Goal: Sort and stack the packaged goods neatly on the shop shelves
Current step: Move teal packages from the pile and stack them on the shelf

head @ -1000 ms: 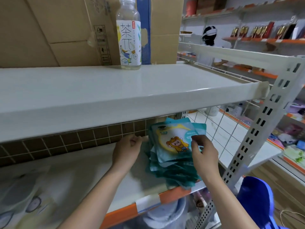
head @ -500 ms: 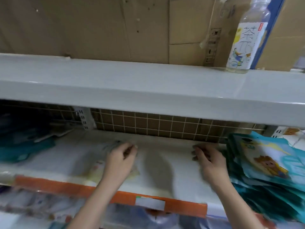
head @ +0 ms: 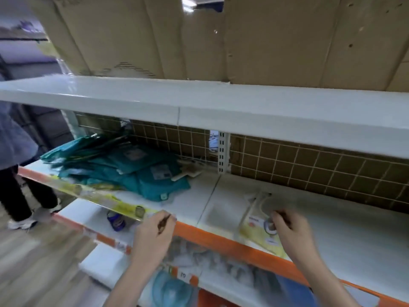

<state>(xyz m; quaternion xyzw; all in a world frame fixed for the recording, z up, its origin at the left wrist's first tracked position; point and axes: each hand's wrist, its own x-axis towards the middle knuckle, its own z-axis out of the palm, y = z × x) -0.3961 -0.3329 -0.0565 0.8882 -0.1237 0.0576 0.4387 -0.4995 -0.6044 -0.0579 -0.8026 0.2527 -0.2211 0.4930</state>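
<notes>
A flat yellow-and-white packet (head: 257, 229) lies on the white middle shelf (head: 221, 196) near its orange front strip. My right hand (head: 292, 233) is on the packet's right side, and its curled fingers pinch the packet. My left hand (head: 152, 235) hovers in front of the shelf edge with fingers loosely curled and nothing in it. A loose heap of teal packets (head: 132, 171) sits further left on the same shelf. Yellow packets (head: 99, 196) lie blurred along the front edge beside the heap.
The white upper shelf (head: 199, 103) overhangs close above, backed by cardboard (head: 243, 41). A wire grid (head: 309, 169) closes the back. The lower shelf (head: 106, 220) holds more goods. A person's legs (head: 20, 196) stand at the far left on the wooden floor.
My view has swung left along the shelf, away from the stacked teal packets. My right hand has come onto the yellow packet. My left hand has drawn back to the shelf edge.
</notes>
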